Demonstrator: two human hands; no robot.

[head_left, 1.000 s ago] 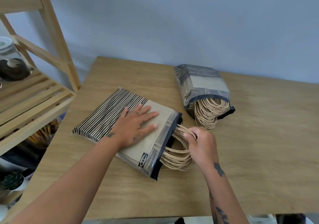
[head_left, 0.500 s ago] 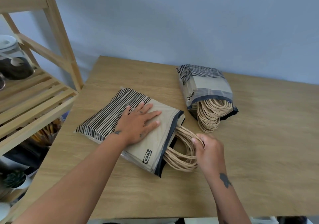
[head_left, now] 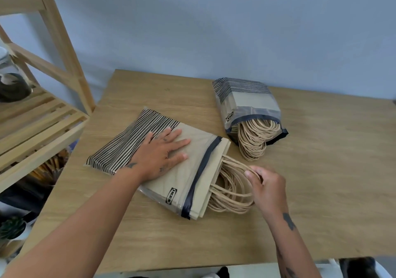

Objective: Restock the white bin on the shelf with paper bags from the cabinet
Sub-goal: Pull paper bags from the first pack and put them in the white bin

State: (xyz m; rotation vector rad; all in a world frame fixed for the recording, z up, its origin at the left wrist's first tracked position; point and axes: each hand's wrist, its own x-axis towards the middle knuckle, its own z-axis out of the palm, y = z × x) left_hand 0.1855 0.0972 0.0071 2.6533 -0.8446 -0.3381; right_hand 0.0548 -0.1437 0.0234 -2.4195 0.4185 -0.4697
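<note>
A flat pack of brown, black-striped paper bags in a clear plastic sleeve lies on the wooden table. My left hand presses flat on top of the sleeve. The bags stick out of the sleeve's open end, and my right hand grips their twisted paper handles there. A second, thicker pack of the same bags lies further back, with its handles spilling toward me. The white bin is not in view.
A wooden slatted shelf unit stands at the left, with a glass jar on it. Below it are pencils in a holder and a small potted plant. A blue-grey wall runs behind the table.
My right hand has pulled the handles to the right, and the bags have slid partly out of the sleeve. My left hand has stayed pressed on the pack.
</note>
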